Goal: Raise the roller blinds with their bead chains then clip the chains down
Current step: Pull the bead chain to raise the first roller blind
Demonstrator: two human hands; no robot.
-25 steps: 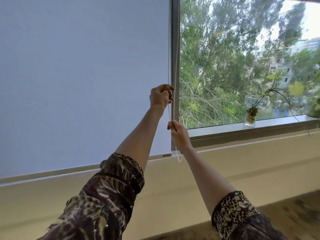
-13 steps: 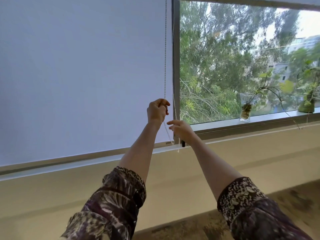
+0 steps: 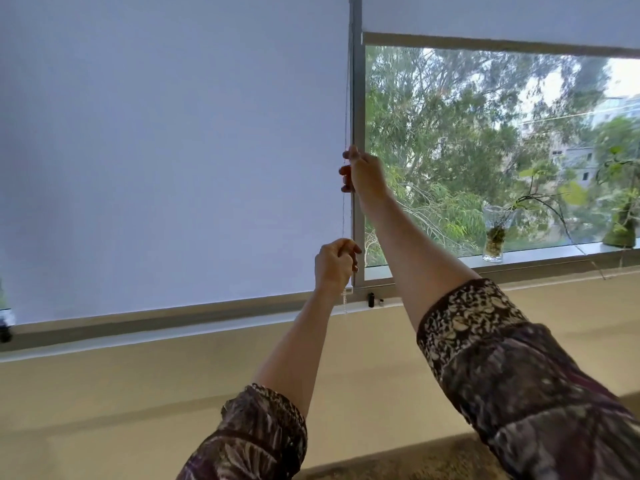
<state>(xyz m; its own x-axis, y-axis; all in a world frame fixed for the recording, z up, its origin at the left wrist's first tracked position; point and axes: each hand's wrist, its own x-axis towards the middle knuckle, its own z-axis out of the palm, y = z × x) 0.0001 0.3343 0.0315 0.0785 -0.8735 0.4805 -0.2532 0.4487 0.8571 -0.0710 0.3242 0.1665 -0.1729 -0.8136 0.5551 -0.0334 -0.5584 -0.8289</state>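
Observation:
A pale grey roller blind (image 3: 166, 150) covers the left window almost to the sill, its bottom bar (image 3: 173, 311) just above the frame. The thin bead chain (image 3: 345, 98) hangs along its right edge beside the grey mullion (image 3: 357, 98). My right hand (image 3: 363, 174) is raised and closed on the chain at mid height. My left hand (image 3: 334, 263) grips the same chain lower down, near the blind's bottom corner. The chain's loose end dangles below my left wrist. The right blind (image 3: 502, 15) is raised, showing trees outside.
A glass jar with a plant cutting (image 3: 493, 237) stands on the right sill, with a second green plant (image 3: 621, 230) at the far right. A small black clip (image 3: 371, 300) sits on the ledge below the mullion. A beige wall (image 3: 138, 393) runs beneath the windows.
My right hand rose from near the sill to grip the chain higher up. My left hand dropped from above to the blind's lower corner, still on the chain. The view tilted upward.

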